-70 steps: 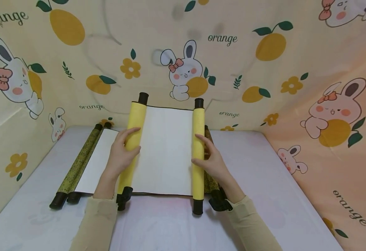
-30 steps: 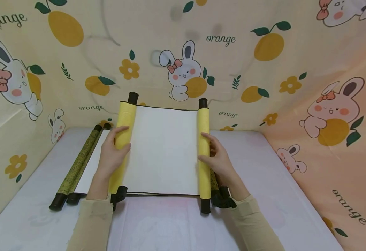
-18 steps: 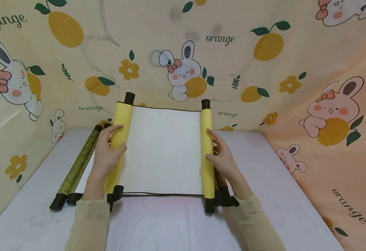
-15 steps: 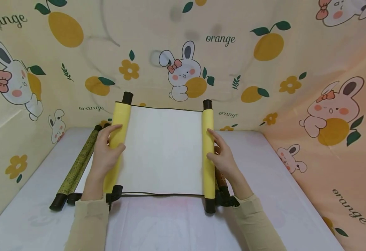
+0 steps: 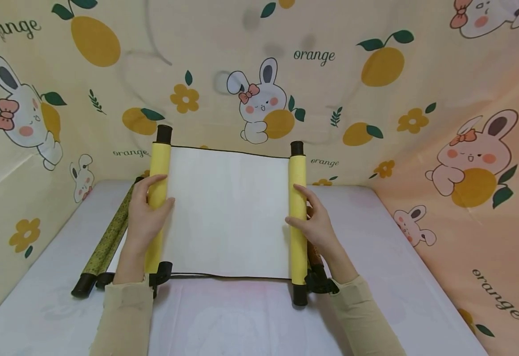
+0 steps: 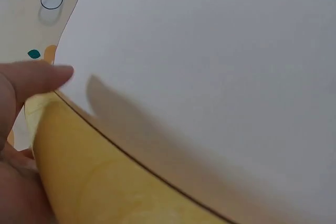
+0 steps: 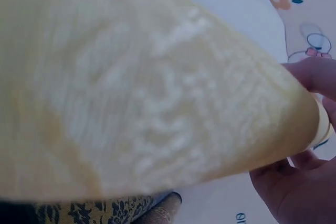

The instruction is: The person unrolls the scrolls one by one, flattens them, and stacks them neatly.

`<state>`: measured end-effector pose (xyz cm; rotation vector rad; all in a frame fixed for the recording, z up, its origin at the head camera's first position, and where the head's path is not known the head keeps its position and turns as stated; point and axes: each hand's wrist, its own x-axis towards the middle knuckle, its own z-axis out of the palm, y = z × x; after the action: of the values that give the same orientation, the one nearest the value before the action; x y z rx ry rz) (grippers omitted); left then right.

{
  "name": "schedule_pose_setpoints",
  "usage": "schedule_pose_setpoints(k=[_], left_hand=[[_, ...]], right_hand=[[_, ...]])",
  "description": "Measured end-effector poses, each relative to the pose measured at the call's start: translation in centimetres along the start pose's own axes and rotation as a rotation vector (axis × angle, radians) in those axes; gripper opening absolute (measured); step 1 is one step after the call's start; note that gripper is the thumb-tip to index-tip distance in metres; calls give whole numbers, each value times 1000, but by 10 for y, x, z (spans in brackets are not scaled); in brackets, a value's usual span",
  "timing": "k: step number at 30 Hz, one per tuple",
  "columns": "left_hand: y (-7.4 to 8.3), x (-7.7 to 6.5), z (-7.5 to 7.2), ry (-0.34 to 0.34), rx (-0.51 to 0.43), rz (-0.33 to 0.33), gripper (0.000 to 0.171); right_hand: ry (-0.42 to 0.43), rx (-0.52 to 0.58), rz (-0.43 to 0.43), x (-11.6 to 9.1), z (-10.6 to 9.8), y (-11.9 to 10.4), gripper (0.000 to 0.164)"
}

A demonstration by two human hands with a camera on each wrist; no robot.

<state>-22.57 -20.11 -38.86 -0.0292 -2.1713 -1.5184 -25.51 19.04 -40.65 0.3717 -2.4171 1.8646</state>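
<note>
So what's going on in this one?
A person holds a yellow scroll open above the table, the left hand gripping its left roller and the right hand its right roller. The white sheet between them is blank. A second, olive patterned scroll lies open underneath on the table.

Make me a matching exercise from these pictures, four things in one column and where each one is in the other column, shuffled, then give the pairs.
Things:
1. left hand
2. right hand
3. white paper sheet of the yellow scroll
4. olive patterned scroll with black end caps

Places:
A. stretched between the two yellow rollers
B. lying on the table, left of the yellow scroll
C. gripping the right yellow roller
D. gripping the left yellow roller

Pairs: 1-D, 2-C, 3-A, 4-B
</note>
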Motion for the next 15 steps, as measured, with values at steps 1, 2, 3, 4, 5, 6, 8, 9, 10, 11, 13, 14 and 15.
schedule_pose_setpoints(k=[1, 2, 3, 4, 5, 6, 8, 9, 10, 11, 13, 14, 15], left_hand=[[1, 0, 0, 3, 4, 0, 54], [1, 0, 0, 7, 6, -3, 54], [1, 0, 0, 10, 4, -10, 54], [1, 0, -1, 11, 2, -16, 54], [0, -1, -1, 12, 8, -18, 54], [0, -1, -2, 12, 17, -20, 54], [-1, -1, -3, 6, 29, -17, 53], [-1, -1, -4, 3, 33, -9, 52], [-1, -1, -4, -1, 40, -3, 52], [-1, -1, -5, -4, 48, 1, 52], [-1, -1, -7, -11, 46, -3, 53], [-1, -1, -8, -12, 39, -5, 53], [-1, -1, -8, -13, 32, -3, 54]], right_hand=[[4, 0, 2, 0, 0, 0, 85], [8, -1, 5, 0, 0, 0, 84], [12, -2, 7, 0, -1, -1, 83], [14, -3, 9, 0, -2, -1, 82], [16, -4, 11, -1, -2, -2, 81], [15, -3, 11, 0, -3, -3, 81], [11, 3, 5, -1, -4, -4, 81], [7, 8, 2, -1, -5, -5, 81], [1, 13, -4, -1, -5, -6, 82], [-4, 18, -9, -1, -6, -6, 83], [-14, 27, -20, -2, -8, -7, 85], [-18, 32, -27, -2, -9, -7, 86], [-21, 33, -33, -2, -10, -7, 87]])
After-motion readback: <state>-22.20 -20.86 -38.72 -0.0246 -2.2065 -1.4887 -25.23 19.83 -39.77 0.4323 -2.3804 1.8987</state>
